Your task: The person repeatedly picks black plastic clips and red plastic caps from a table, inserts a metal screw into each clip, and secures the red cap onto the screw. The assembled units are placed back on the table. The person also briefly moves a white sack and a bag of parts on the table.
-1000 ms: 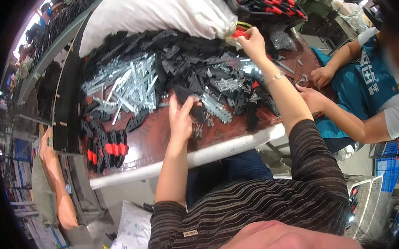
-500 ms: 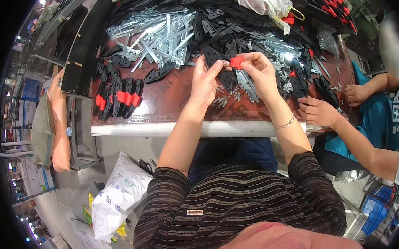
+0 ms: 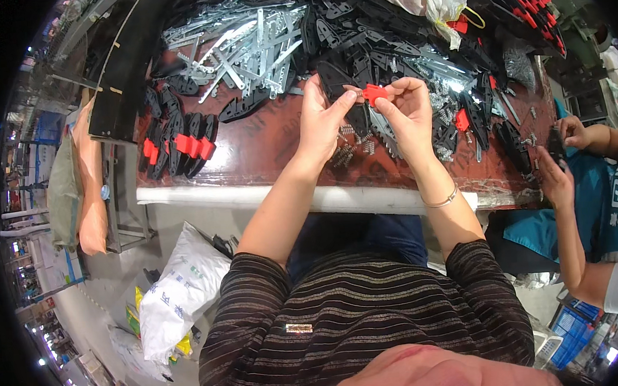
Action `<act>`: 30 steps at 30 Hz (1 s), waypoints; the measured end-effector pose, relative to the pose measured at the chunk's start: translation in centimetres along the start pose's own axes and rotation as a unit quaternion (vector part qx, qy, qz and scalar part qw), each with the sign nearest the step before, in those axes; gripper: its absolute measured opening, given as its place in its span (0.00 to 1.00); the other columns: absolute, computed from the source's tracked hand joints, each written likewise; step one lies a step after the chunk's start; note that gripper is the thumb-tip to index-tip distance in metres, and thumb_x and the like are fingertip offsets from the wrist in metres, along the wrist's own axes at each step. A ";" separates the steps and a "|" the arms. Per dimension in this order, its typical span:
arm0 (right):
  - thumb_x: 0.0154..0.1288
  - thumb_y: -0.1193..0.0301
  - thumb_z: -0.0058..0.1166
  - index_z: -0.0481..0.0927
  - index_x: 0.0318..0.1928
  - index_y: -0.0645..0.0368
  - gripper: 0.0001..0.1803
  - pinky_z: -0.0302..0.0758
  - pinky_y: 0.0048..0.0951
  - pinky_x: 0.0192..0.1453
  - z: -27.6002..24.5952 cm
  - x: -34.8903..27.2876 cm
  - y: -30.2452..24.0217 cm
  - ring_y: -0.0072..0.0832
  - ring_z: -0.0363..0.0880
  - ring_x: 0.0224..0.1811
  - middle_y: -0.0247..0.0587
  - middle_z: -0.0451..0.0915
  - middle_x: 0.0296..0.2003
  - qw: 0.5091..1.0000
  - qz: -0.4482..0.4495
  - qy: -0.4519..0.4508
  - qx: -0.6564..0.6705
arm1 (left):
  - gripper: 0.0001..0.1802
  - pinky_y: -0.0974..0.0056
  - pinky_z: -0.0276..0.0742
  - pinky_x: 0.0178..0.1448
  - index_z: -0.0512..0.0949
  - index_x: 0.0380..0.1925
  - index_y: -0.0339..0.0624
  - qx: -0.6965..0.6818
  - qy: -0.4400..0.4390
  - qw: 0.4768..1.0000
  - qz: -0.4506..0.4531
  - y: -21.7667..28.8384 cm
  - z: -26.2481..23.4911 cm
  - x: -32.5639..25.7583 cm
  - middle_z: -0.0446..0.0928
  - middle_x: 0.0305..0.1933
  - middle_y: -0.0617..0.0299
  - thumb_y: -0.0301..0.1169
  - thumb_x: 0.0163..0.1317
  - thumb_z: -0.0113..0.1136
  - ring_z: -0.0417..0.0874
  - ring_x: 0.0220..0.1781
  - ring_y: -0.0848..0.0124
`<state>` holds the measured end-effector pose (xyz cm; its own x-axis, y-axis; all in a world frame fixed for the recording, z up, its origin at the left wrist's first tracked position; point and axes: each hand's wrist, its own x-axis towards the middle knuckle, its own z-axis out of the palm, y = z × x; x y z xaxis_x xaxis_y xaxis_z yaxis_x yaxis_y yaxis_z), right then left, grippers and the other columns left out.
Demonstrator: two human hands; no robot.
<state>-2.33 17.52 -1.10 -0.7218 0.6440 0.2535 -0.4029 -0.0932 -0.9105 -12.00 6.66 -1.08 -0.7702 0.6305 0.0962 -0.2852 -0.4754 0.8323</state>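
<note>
Over the table's front half, my left hand [image 3: 320, 125] is closed on a long black plastic part [image 3: 335, 82], thumb pressed along it. A small coil spring seems to show by that thumb tip, too small to be sure. Close beside it, my right hand [image 3: 411, 119] pinches a small red plastic piece [image 3: 374, 95] between thumb and fingers, against or very near the black part; I cannot tell whether they touch. Below my hands lie loose coil springs [image 3: 345, 152]. A heap of flat silver toothed metal strips [image 3: 262, 58] spreads beyond my left hand.
Black parts with red pieces [image 3: 191, 147] stand in a row at left. More black parts [image 3: 340, 7] pile at the back beside a white sack [image 3: 418, 2]. At right, a co-worker's hands [image 3: 559, 178] hold a black part. A white padded edge [image 3: 267, 197] borders the table [image 3: 250, 150].
The red piece has turned slightly between my right fingers; both my hands stay close together. The co-worker's hands have come off the table edge and now hold a black part. The view has shifted slightly.
</note>
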 end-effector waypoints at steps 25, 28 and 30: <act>0.57 0.83 0.59 0.66 0.45 0.61 0.19 0.74 0.20 0.42 0.5 -0.6 -0.2 0.18 0.74 0.36 0.34 0.75 0.35 0.999 0.042 -0.008 -0.006 | 0.33 0.68 0.70 0.54 0.49 0.63 0.37 0.234 -0.085 0.967 0.058 -0.1 0.2 -1.0 0.67 0.51 0.57 0.31 0.65 0.56 0.71 0.51 0.73; 0.57 0.84 0.59 0.64 0.45 0.60 0.20 0.74 0.20 0.42 0.2 -0.5 0.4 0.18 0.74 0.36 0.35 0.74 0.36 0.999 0.038 0.019 -0.008 | 0.34 0.67 0.64 0.62 0.49 0.65 0.37 0.212 -0.094 0.971 0.064 -0.3 0.4 -1.0 0.65 0.56 0.57 0.32 0.66 0.55 0.66 0.58 0.73; 0.58 0.83 0.58 0.65 0.46 0.60 0.19 0.73 0.20 0.43 0.2 -0.5 0.3 0.18 0.73 0.37 0.35 0.74 0.36 0.999 0.037 0.004 -0.030 | 0.33 0.67 0.63 0.62 0.49 0.65 0.37 0.210 -0.092 0.972 0.047 -0.4 0.1 -0.9 0.65 0.56 0.57 0.30 0.66 0.55 0.66 0.58 0.72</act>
<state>-2.19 16.95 -1.43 -0.7440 0.6428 0.1824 -0.3144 -0.0959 -0.9444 -11.16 6.31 -1.42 -0.6558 0.7137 0.2462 0.0686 -0.2684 0.9609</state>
